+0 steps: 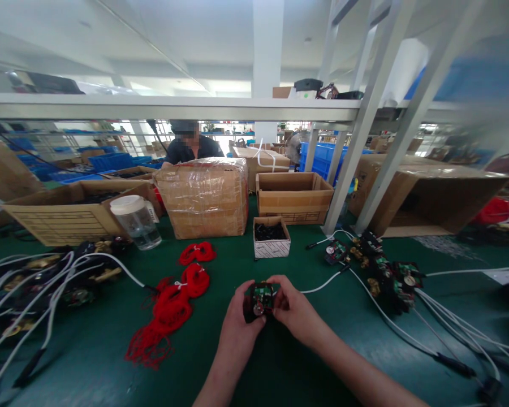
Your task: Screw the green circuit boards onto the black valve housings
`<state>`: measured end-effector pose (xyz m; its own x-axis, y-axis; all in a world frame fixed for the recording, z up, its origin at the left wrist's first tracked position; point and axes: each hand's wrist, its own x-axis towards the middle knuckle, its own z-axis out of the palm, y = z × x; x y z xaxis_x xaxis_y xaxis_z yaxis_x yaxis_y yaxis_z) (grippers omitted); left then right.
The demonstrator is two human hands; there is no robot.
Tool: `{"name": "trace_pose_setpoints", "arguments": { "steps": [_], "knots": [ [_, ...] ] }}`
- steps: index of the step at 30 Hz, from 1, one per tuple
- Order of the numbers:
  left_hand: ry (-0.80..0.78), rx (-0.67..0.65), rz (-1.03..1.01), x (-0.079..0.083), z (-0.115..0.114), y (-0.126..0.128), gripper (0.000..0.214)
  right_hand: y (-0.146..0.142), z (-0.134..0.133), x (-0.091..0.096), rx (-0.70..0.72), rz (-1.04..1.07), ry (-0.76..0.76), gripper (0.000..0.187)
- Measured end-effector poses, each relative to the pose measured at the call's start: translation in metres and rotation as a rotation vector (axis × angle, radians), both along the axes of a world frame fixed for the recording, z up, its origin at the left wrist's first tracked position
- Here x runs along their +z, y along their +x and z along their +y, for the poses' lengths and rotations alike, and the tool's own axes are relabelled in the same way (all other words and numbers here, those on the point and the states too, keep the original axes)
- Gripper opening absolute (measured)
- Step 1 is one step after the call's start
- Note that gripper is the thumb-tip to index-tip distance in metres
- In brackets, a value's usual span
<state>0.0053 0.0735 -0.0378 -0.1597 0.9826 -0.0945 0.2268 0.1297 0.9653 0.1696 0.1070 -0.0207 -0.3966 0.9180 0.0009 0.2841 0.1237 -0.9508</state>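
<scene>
In front of me, just above the green tabletop, a small electronic unit point(262, 295) shows a green circuit board in a black housing, with a round metallic part at its lower edge. My left hand point(240, 322) grips it from the left, thumb along the bottom. The fingers of my right hand point(296, 311) close on its right side, where a white cable point(324, 285) runs off to the right. Tied bundles of red cord point(173, 308) lie left of my hands. Beyond them stands a small carton point(272, 249) holding black parts.
Similar units with white cables lie piled at right point(401, 282) and left point(78, 294). A water jug point(136, 223), a taped box point(203, 198) and an open carton point(294, 203) stand behind. Metal shelf posts point(360, 130) rise at right. A person point(193, 148) sits across the table.
</scene>
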Motion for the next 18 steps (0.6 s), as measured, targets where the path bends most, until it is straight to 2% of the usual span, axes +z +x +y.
{"name": "trace_pose_setpoints", "arguments": {
  "steps": [4,7,10,12,15,18],
  "knots": [
    [-0.049,-0.073,-0.043,0.006,-0.002,-0.010,0.073,0.008,0.003,0.008,0.051,-0.058,0.019,0.062],
    [-0.069,-0.149,-0.115,0.009,-0.002,-0.019,0.077,0.018,0.020,0.024,0.022,-0.205,0.130,0.051],
    [-0.069,-0.218,-0.178,0.007,-0.001,-0.028,0.079,0.022,0.058,0.046,-0.083,-0.328,0.272,0.025],
    [-0.091,-0.243,-0.208,0.006,0.000,-0.032,0.081,0.017,0.091,0.058,-0.122,-0.400,0.351,0.018],
    [-0.099,-0.232,-0.211,0.005,0.000,-0.033,0.073,0.001,0.141,0.066,-0.132,-0.537,0.422,0.011],
    [-0.081,-0.181,-0.163,0.002,0.000,-0.030,0.060,-0.018,0.179,0.061,-0.096,-0.663,0.423,0.022]
  ]
}}
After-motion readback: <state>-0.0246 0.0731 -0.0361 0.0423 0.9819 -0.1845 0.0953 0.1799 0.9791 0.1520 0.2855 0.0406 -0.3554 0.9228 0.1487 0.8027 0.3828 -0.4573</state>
